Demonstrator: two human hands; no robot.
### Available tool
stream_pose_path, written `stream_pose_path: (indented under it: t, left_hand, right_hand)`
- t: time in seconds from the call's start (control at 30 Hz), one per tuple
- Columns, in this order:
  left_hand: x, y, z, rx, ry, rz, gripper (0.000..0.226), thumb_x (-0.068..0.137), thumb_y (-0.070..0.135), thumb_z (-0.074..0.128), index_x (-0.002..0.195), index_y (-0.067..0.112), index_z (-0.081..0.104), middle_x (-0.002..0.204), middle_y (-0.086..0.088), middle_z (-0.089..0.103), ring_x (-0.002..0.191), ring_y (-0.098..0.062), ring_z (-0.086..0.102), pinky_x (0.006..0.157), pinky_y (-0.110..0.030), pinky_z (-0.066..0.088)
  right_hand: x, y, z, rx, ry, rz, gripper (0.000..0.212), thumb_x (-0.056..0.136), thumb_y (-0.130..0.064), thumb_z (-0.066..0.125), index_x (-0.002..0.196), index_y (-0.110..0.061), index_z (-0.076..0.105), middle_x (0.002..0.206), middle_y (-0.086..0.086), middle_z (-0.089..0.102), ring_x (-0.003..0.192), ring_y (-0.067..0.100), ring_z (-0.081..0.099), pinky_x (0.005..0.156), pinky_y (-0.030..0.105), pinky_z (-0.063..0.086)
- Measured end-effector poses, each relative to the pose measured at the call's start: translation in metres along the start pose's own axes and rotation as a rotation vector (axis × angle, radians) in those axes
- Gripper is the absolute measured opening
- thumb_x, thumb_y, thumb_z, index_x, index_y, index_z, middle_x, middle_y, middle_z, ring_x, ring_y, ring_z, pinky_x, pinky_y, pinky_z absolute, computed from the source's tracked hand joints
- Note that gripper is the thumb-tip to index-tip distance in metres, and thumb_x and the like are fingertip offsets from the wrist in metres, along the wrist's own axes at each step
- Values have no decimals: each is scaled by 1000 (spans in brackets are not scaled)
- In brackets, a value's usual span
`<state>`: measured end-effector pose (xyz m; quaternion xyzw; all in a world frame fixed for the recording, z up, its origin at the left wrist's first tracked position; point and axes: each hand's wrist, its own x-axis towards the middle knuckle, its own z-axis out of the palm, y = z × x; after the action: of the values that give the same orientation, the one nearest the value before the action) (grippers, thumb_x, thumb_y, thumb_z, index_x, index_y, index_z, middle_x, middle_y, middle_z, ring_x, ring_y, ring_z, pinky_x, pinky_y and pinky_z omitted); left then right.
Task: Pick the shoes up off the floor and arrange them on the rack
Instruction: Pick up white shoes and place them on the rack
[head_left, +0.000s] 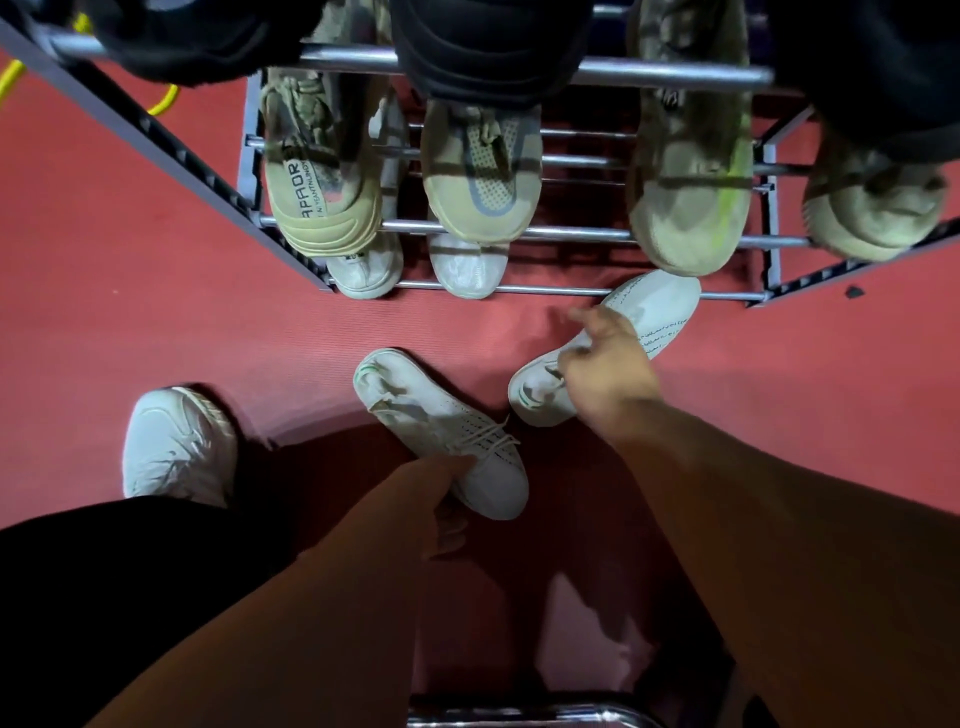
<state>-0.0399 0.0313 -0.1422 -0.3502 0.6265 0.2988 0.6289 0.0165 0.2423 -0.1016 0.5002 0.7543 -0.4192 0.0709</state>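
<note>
Two white knit sneakers lie on the red floor in front of the metal shoe rack (571, 235). The left sneaker (415, 405) lies slanted, heel toward the rack, and my left hand (441, 493) is closed around its toe end. The right sneaker (652, 312) points its toe at the rack's lowest bar. My right hand (605, 371) pinches its collar near the heel, with the forefinger sticking out. Both sneakers look to be resting on the floor.
The rack holds black shoes on top, khaki sneakers (480, 176) on the middle tier and two white shoes (467, 270) at the bottom left. The bottom tier's right half shows bare bars. My foot in a white shoe (176, 447) stands at the left. A chrome bar (519, 717) lies near me.
</note>
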Motion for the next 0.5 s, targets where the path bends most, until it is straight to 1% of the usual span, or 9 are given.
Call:
stream_pose_path:
  t: [0.07,0.1,0.17,0.2,0.27,0.3,0.33,0.4,0.5]
  left_hand:
    - [3,-3,4,21,-15,-12,50,84,42,79,116,8,64,92,-11,66,80,-26,63,70,-38,52]
    - [6,-4,6,34,-28,-21,48,85,42,77,113,5,64,86,-12,65,75,-27,61,75,-38,54]
    - [9,-6,9,67,-35,-53,52,85,44,78,113,2,65,82,-15,65,72,-30,62,87,-43,56]
    - [10,-7,11,68,-31,-63,54,84,44,78,114,1,65,82,-17,65,71,-31,63,86,-44,57]
    - [11,-11,17,35,-36,-79,56,85,44,78,116,1,63,86,-20,67,73,-33,65,72,-42,59]
    - [11,-12,20,7,-46,-86,55,86,44,77,117,1,62,91,-21,68,76,-34,67,66,-41,59]
    - [13,-15,23,-29,-54,-88,54,86,43,77,119,3,61,96,-23,70,78,-35,68,62,-42,59]
    - [16,-17,27,-95,-59,-86,54,87,40,77,124,6,58,106,-24,70,85,-37,71,59,-43,60]
    - [16,-19,32,-133,-59,-82,44,91,34,75,123,10,55,108,-22,68,85,-35,71,60,-44,58]
  right_hand:
    - [4,8,-11,65,138,46,54,94,-11,53,147,-25,52,152,3,44,129,23,55,106,28,39]
    - [7,14,-18,81,173,74,55,95,-12,54,148,-24,50,149,7,47,124,26,58,103,29,43]
    - [17,26,-34,123,213,147,58,94,-15,57,150,-22,46,144,13,51,119,30,62,101,33,49]
    - [22,30,-43,149,233,189,61,91,-15,57,151,-20,45,143,14,52,118,32,62,102,37,51]
    - [34,39,-58,163,255,267,67,85,-19,55,151,-20,43,140,14,54,114,34,63,101,45,53]
    - [40,41,-65,142,255,304,69,82,-23,53,151,-22,43,139,13,54,113,34,63,101,46,53]
    - [46,41,-70,133,240,327,69,82,-25,53,150,-23,43,138,11,55,113,33,62,102,46,53]
    - [57,38,-77,169,190,320,61,85,-22,56,145,-20,47,129,6,55,109,28,58,102,42,52]
    - [79,30,-76,163,89,281,54,85,-19,62,138,-14,56,126,8,60,107,27,59,91,36,52]
